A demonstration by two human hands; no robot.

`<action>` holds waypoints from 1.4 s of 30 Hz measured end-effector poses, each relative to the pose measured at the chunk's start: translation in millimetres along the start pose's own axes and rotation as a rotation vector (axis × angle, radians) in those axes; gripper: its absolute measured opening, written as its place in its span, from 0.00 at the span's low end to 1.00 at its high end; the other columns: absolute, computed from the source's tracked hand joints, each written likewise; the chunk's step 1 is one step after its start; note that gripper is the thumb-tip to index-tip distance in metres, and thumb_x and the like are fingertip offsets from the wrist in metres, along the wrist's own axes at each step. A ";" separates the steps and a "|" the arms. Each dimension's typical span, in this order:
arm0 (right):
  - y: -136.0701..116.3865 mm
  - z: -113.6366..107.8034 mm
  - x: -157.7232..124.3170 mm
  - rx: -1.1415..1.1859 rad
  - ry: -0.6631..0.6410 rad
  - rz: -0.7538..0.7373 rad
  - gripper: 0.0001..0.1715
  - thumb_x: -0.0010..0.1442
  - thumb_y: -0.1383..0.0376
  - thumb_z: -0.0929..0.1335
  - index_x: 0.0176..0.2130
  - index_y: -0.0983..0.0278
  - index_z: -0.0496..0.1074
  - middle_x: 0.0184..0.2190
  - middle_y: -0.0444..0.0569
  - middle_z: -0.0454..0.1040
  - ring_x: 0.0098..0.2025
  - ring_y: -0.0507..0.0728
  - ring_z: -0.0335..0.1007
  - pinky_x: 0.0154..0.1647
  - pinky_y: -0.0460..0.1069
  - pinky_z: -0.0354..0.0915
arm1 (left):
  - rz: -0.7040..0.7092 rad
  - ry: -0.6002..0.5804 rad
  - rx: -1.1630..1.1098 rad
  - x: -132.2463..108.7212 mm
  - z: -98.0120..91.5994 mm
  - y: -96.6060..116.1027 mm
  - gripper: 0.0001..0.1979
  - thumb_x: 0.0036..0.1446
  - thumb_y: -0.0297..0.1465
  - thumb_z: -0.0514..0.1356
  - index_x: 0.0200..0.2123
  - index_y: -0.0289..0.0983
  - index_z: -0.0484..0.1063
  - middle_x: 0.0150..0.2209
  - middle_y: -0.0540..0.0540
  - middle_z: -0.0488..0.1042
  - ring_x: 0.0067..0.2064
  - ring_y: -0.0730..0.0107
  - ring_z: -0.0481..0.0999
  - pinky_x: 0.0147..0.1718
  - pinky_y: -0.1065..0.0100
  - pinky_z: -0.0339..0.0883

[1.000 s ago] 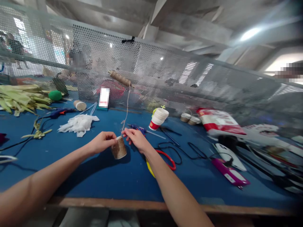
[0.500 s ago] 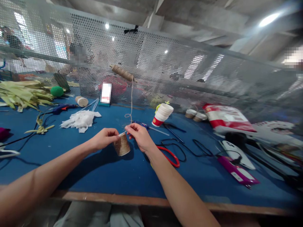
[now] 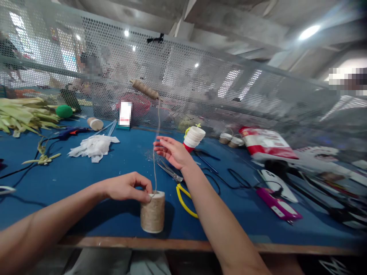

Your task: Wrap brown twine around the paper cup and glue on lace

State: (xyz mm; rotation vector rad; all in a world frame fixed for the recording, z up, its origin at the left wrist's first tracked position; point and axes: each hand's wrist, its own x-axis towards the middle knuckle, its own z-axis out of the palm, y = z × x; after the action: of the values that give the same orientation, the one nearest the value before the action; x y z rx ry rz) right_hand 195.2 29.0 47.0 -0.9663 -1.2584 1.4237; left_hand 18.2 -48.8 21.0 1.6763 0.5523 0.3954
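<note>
My left hand (image 3: 129, 187) pinches the rim of a twine-wrapped paper cup (image 3: 153, 214) near the table's front edge. From a twine spool (image 3: 145, 89) hung on the mesh panel, a strand of twine (image 3: 155, 173) runs down into the cup's mouth. My right hand (image 3: 172, 151) is raised behind the cup, its fingers stretched out, the tips at the strand. Whether they touch it I cannot tell. Below that hand lie scissors with yellow handles (image 3: 183, 202), partly hidden by my forearm.
White paper cups (image 3: 195, 135) stand stacked behind my right hand. White cloth (image 3: 94, 147), a glue gun (image 3: 70, 132) and pale husks (image 3: 25, 114) lie left. Black cables (image 3: 235, 179), a purple box (image 3: 279, 204) and a red-white bag (image 3: 268, 143) are right. The mesh panel (image 3: 183, 88) closes the back.
The cup has come down and nearer to me, now more upright, with my left hand still on its rim. My right hand has left the cup and moved up, its pinch opened.
</note>
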 end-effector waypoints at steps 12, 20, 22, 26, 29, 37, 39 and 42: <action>35.9 -67.7 30.0 -0.950 0.333 0.044 0.14 0.36 0.72 0.71 0.13 0.63 0.61 0.10 0.45 0.63 0.21 0.53 0.66 0.20 0.45 0.56 | 0.041 0.527 0.145 8.4 -24.0 -14.6 0.09 0.46 0.34 0.56 0.23 0.33 0.67 0.23 0.51 0.67 0.28 0.75 0.65 0.31 0.72 0.59; 21.3 -60.1 5.7 -0.894 0.354 -0.008 0.06 0.40 0.71 0.68 0.24 0.66 0.65 0.17 0.44 0.67 0.20 0.50 0.64 0.20 0.44 0.58 | 0.043 0.573 0.307 10.3 -28.5 -20.9 0.11 0.48 0.36 0.54 0.24 0.33 0.67 0.24 0.50 0.69 0.29 0.74 0.66 0.31 0.73 0.59; 12.2 -53.0 -10.9 -0.737 0.299 -0.031 0.07 0.44 0.65 0.67 0.27 0.66 0.66 0.19 0.44 0.68 0.21 0.49 0.64 0.21 0.44 0.60 | 0.040 0.571 0.329 10.3 -29.5 -22.1 0.11 0.48 0.36 0.53 0.25 0.33 0.67 0.25 0.50 0.69 0.30 0.73 0.66 0.32 0.72 0.59; 2.1 -34.6 -44.8 -0.578 0.163 -0.023 0.13 0.45 0.59 0.68 0.24 0.68 0.67 0.17 0.44 0.67 0.17 0.47 0.60 0.17 0.44 0.58 | 0.074 0.557 0.294 11.8 -32.5 -29.0 0.12 0.49 0.37 0.53 0.25 0.33 0.66 0.31 0.46 0.72 0.37 0.69 0.69 0.38 0.70 0.60; 2.0 -24.2 -61.5 -0.567 0.047 -0.018 0.14 0.47 0.59 0.67 0.28 0.68 0.69 0.17 0.44 0.67 0.17 0.48 0.62 0.18 0.44 0.60 | 0.103 0.543 0.232 13.1 -34.5 -32.9 0.11 0.50 0.37 0.53 0.25 0.34 0.65 0.36 0.44 0.73 0.43 0.65 0.68 0.43 0.67 0.60; 6.4 -13.5 -75.1 -0.752 0.047 -0.079 0.12 0.48 0.59 0.66 0.25 0.66 0.69 0.20 0.48 0.71 0.18 0.50 0.64 0.18 0.45 0.63 | 0.066 0.623 0.238 14.6 -36.6 -35.5 0.11 0.49 0.37 0.54 0.24 0.34 0.64 0.33 0.44 0.73 0.38 0.67 0.69 0.41 0.66 0.61; 6.0 -10.6 -77.2 -0.814 0.062 -0.097 0.12 0.48 0.59 0.66 0.23 0.66 0.68 0.17 0.47 0.70 0.16 0.50 0.63 0.18 0.46 0.62 | 0.059 0.645 0.243 15.0 -37.0 -36.8 0.11 0.48 0.37 0.54 0.24 0.34 0.64 0.32 0.45 0.73 0.37 0.67 0.69 0.40 0.66 0.62; 5.8 -6.4 -79.1 -0.887 0.068 -0.117 0.12 0.48 0.60 0.66 0.21 0.65 0.67 0.15 0.46 0.69 0.15 0.50 0.62 0.18 0.46 0.61 | 0.062 0.649 0.248 15.3 -37.5 -38.5 0.12 0.48 0.38 0.54 0.24 0.33 0.64 0.32 0.45 0.73 0.36 0.68 0.69 0.39 0.67 0.62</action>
State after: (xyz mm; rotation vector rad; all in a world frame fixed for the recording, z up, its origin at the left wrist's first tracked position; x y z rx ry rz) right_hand 217.7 -46.6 37.4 -1.4613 -1.9035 0.6968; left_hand 5.1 -4.9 -10.9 1.7931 1.0594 0.9636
